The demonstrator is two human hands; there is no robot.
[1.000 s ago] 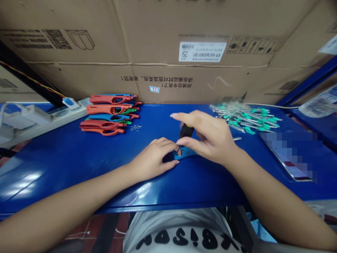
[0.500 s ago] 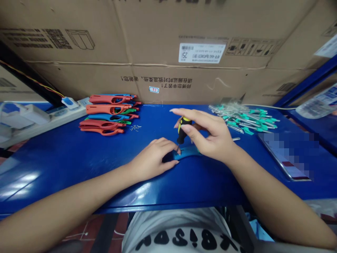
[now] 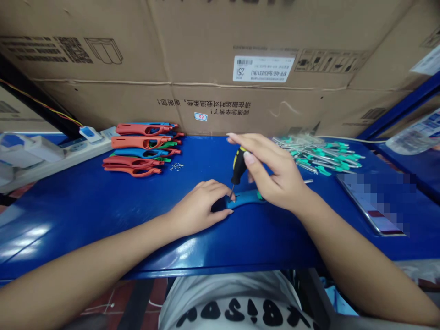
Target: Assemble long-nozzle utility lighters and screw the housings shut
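My left hand (image 3: 208,204) is closed on the end of a blue lighter casing (image 3: 245,199) lying flat on the blue table, its fingers and thumb pinching it from both sides. In my right hand (image 3: 275,172) is a black and yellow screwdriver (image 3: 239,167), gripped at the handle between thumb and fingers. Its shaft points down and slightly left, with the tip at the casing beside my left fingertips. A green part shows at the casing's right end, partly behind my right hand. Whether a screw sits under the tip is too small to tell.
Red, blue and green lighter casings (image 3: 137,143) are stacked at the back left, beside small loose screws (image 3: 177,167). Metal rods with green parts (image 3: 326,156) lie piled at the back right. A phone (image 3: 374,201) rests on the right; a power strip (image 3: 79,149) lies left. A cardboard box (image 3: 206,55) stands behind.
The screwdriver's handle has tilted slightly to the right, and my right fingers have shifted around it. My left hand and the casing stay put.
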